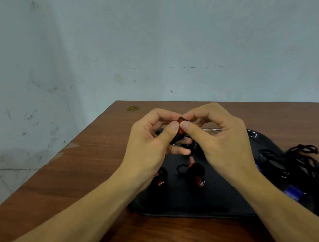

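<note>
Both hands meet above a black tray [187, 202] on a brown wooden table. My left hand [150, 144] and my right hand [222, 140] together pinch a small red and black earpiece [180, 128] between thumbs and forefingers. A black part of it hangs below, mostly hidden by my fingers. On the tray beneath lie two more red and black earpieces, one [198, 175] under my right hand and one [160, 179] partly hidden by my left wrist.
A tangle of black cords [300, 161] lies on the tray's right side, with blue pieces [293, 192] beside it. A small gold sticker [133, 108] marks the table's far left corner [117, 102]. A grey wall stands behind.
</note>
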`<action>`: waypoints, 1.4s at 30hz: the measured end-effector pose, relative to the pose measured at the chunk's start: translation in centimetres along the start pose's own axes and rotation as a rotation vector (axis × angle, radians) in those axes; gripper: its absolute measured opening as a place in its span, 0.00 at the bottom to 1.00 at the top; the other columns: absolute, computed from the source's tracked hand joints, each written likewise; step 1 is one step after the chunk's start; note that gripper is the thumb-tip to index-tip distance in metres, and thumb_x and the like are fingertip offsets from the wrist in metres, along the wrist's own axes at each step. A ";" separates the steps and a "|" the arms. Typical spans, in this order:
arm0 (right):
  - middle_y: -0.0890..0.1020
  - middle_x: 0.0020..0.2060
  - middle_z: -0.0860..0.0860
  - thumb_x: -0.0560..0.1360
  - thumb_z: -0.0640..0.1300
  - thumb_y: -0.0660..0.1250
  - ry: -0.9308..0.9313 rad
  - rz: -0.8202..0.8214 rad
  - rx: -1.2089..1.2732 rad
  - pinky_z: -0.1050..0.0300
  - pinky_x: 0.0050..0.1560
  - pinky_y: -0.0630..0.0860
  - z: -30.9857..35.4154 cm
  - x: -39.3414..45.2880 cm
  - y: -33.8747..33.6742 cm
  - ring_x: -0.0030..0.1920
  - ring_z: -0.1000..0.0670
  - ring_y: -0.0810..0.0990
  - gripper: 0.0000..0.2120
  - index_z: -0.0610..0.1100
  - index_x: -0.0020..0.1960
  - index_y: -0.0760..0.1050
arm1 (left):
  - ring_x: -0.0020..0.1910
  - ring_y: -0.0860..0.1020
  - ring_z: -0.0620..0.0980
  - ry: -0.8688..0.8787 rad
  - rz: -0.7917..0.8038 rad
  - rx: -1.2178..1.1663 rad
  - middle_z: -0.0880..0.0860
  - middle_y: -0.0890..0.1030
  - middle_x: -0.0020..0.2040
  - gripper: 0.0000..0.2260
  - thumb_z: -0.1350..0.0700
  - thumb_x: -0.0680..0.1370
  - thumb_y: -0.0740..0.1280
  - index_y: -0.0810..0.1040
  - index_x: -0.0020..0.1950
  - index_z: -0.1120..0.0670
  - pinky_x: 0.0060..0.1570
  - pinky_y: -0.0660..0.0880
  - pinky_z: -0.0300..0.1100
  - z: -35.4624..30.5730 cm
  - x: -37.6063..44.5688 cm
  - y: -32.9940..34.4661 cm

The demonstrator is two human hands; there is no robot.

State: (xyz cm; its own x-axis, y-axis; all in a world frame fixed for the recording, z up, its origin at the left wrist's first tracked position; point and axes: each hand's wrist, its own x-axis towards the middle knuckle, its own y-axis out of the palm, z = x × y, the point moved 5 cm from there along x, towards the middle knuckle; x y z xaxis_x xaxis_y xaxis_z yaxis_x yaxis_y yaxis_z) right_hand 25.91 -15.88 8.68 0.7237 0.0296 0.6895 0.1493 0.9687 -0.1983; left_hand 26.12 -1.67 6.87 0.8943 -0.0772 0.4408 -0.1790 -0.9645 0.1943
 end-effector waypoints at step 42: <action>0.82 0.34 0.55 0.69 0.45 0.71 0.008 0.502 -0.234 0.71 0.30 0.73 2.0 0.8 -2.5 0.28 0.58 0.83 0.05 0.53 0.39 0.76 | 0.47 0.79 0.49 0.430 0.113 0.852 0.45 0.75 0.50 0.10 0.65 0.77 0.67 0.75 0.54 0.53 0.36 0.81 0.40 -1.9 -2.5 2.5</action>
State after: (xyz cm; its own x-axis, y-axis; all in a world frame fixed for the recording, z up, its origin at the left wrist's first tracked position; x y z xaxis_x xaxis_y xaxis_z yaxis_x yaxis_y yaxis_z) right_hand 24.81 -17.82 11.13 0.7494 0.4713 0.4651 -0.0705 0.7553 -0.6516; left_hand 22.68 -3.39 7.95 0.6326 -0.2451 0.7347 0.2551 -0.8297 -0.4965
